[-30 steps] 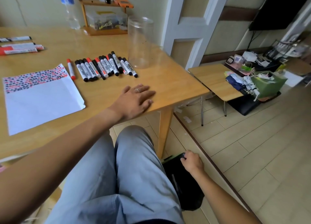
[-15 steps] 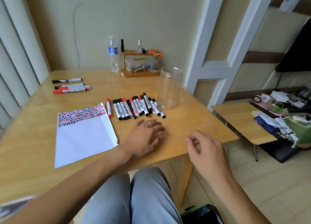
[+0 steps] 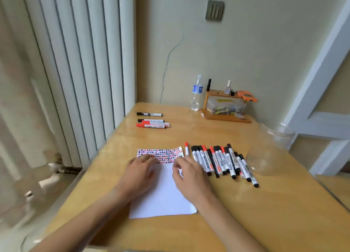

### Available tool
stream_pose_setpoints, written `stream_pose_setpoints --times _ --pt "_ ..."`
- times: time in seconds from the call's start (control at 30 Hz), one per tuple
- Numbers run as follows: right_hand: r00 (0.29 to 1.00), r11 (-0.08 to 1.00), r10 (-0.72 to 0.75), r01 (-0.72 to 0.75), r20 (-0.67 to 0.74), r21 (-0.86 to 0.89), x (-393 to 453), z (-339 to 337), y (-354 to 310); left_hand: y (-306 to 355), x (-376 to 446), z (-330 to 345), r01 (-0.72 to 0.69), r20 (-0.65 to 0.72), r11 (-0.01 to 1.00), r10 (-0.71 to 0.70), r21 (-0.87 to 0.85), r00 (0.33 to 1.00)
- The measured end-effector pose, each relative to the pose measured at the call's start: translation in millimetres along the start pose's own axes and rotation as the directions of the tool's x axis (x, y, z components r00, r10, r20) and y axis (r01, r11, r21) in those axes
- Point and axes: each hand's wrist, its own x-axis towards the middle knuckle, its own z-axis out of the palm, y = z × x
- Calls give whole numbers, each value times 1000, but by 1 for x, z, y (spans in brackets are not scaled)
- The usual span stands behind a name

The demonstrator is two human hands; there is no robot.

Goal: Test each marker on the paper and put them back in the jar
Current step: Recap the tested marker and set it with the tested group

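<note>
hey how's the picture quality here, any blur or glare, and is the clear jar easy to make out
Head view: wide-angle bending bows the vertical blinds and door frame; the left edge smears with motion blur. Soft daylight puts pale glare on the table beyond the paper. The clear jar is faint, mostly rim and highlights. The markers and both hands, left hand and right hand, read fairly sharp.

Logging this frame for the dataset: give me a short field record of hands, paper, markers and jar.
left hand: flat on the white paper sheet, empty
right hand: on the paper's right side, fingers curled, no marker held
paper: top strip covered in red and black test marks
row of red and black capped markers: lying on the wooden table, right of paper
clear plastic jar: upright, empty
</note>
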Motion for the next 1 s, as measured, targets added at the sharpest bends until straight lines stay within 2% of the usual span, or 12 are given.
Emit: stream_pose_setpoints --times 0.3,0.57,0.73,0.87,1.0 --pt "997 990 -58 64 49 -126 68 71 2 -41 45 -1 152 36 988 -152 22 988" --pt "997 992 -74 76 24 -104 68 81 13 -88 87 -4 310 99 949 -315 62 944" --pt "995 990 -51 62 90 -125 86 82 11 -101 89 2 319 168 930 -349 181 922" --pt "991 998 50 -56 120 43 131 83 9 -105 89 7 301 161 929 -339 217 927" --pt "998 995 45 -49 44 90 186 108 25 -106 89 9 300 148 934 -330 195 932"
